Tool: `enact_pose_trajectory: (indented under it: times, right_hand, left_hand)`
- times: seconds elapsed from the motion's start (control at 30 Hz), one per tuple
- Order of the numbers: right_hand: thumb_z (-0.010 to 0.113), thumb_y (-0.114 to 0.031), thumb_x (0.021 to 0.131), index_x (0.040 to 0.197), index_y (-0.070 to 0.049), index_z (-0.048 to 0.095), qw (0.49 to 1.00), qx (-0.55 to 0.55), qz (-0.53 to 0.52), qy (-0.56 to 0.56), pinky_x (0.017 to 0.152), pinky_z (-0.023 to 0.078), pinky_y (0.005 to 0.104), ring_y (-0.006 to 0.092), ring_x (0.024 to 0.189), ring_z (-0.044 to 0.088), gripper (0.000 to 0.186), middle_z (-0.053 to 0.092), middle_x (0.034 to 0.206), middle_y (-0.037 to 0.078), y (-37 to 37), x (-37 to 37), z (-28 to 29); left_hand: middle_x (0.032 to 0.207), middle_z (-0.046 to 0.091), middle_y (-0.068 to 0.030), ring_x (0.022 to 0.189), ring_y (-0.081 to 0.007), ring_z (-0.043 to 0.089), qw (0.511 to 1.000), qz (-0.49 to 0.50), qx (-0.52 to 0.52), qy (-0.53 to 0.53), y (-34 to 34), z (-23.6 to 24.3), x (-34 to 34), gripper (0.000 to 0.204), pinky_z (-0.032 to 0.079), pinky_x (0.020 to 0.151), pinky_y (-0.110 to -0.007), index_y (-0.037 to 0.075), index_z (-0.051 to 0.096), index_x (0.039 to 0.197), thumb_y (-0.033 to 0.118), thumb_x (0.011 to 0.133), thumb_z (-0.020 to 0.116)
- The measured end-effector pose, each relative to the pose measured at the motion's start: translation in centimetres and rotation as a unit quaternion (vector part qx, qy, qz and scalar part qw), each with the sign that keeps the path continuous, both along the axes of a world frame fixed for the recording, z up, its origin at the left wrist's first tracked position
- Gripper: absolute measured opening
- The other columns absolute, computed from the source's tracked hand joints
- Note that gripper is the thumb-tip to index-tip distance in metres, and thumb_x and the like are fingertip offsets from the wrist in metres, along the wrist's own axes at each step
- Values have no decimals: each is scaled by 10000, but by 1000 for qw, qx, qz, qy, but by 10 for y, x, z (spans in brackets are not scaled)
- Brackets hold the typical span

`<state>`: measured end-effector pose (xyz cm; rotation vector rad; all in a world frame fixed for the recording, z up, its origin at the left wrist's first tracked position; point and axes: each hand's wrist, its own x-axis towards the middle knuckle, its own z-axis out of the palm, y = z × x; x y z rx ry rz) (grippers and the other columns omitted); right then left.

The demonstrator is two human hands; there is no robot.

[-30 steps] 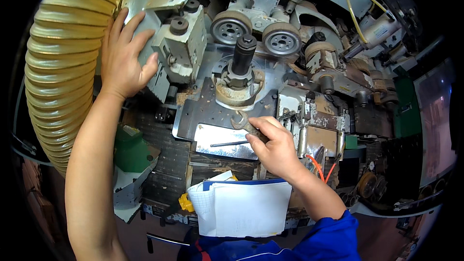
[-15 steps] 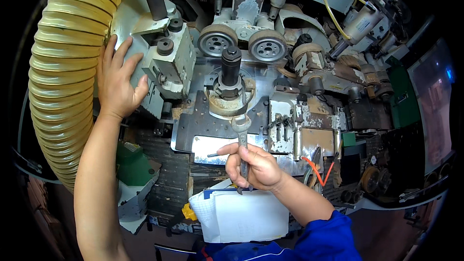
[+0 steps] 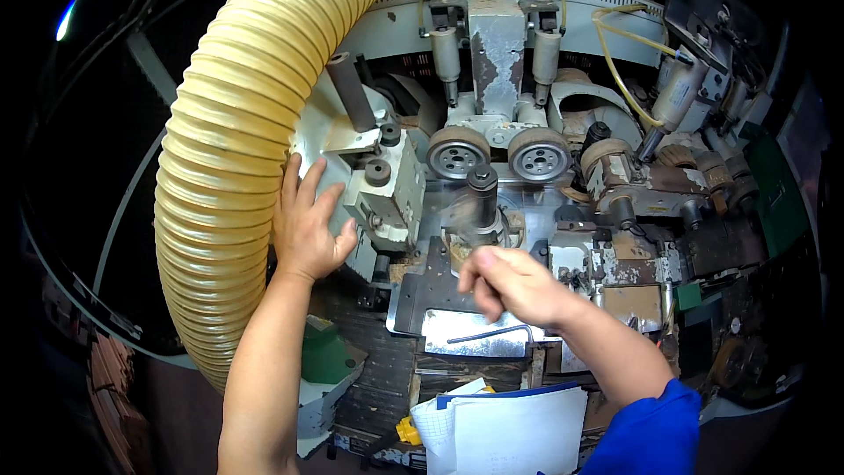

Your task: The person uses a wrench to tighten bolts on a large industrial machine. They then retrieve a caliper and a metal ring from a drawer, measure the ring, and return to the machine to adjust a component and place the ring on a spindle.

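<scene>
My left hand [image 3: 308, 233] lies open, fingers spread, on the pale painted machine housing [image 3: 318, 136] beside the ribbed yellow hose [image 3: 220, 176]. My right hand [image 3: 519, 286] is closed in front of the dark upright spindle [image 3: 482, 198] with its hex top. From its fingers rises the open-ended wrench [image 3: 461, 211], smeared by motion; whether it touches the spindle I cannot tell. Below this hand, a dark hex key [image 3: 483, 335] rests on the shiny metal plate [image 3: 440, 321].
Two rubber-rimmed wheels [image 3: 457, 155] stand behind the spindle, under air cylinders [image 3: 447, 57]. Roller and motor units [image 3: 651, 185] crowd the right side. White papers [image 3: 519, 431] on a blue clipboard lie at the near edge, beside a yellow item [image 3: 407, 430].
My right hand has lifted the wrench forward towards the spindle, uncovering the hex key. My left hand stays on the housing. The whole view has shifted, so things sit lower and further right.
</scene>
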<state>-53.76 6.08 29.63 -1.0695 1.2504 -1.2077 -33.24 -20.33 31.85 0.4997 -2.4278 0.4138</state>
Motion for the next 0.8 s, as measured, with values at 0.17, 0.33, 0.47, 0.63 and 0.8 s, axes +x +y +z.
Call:
enact_pose_trajectory:
  times: [0.17, 0.33, 0.47, 0.63, 0.8]
  right_hand:
    - [499, -311, 1059, 1094, -4, 564, 891, -98, -250, 366, 769, 519, 551, 485, 851, 679, 315, 693, 899, 276, -69, -46, -4]
    - [561, -128, 893, 1080, -6, 715, 821, -74, -298, 481, 934, 556, 500, 443, 1069, 692, 271, 716, 1102, 285, -212, -114, 39]
    - [640, -151, 882, 1032, -74, 762, 783, -48, -314, 535, 896, 580, 471, 375, 1041, 724, 208, 753, 1066, 202, -308, -119, 40]
    - [629, -137, 919, 1018, -89, 786, 782, -43, -341, 520, 874, 598, 437, 343, 1024, 745, 192, 769, 1066, 172, -361, -123, 40]
    - [599, -111, 940, 1030, -62, 790, 800, -48, -348, 486, 891, 603, 436, 352, 1045, 745, 217, 765, 1097, 190, -390, -108, 47]
  left_hand:
    - [1506, 512, -141, 1481, -458, 328, 1000, 10, -1, 1, 1, -2, 1, 490, 290, 1190, -575, 108, 734, 1145, 309, 698, 759]
    - [1491, 522, -162, 1469, -482, 333, 1000, -16, -9, 4, -1, -1, -11, 498, 272, 1180, -608, 101, 729, 1133, 312, 682, 738]
    - [1488, 523, -162, 1463, -489, 338, 1000, 2, -10, -20, -5, 2, 0, 521, 294, 1163, -620, 106, 726, 1140, 320, 666, 746]
    - [1462, 535, -186, 1443, -511, 356, 1000, -20, -5, -12, -12, -5, -7, 544, 237, 1161, -694, 101, 718, 1160, 454, 751, 650]
    - [1457, 544, -185, 1441, -507, 364, 1000, -7, -11, -12, -13, -5, -1, 538, 239, 1147, -712, 97, 735, 1146, 465, 765, 641]
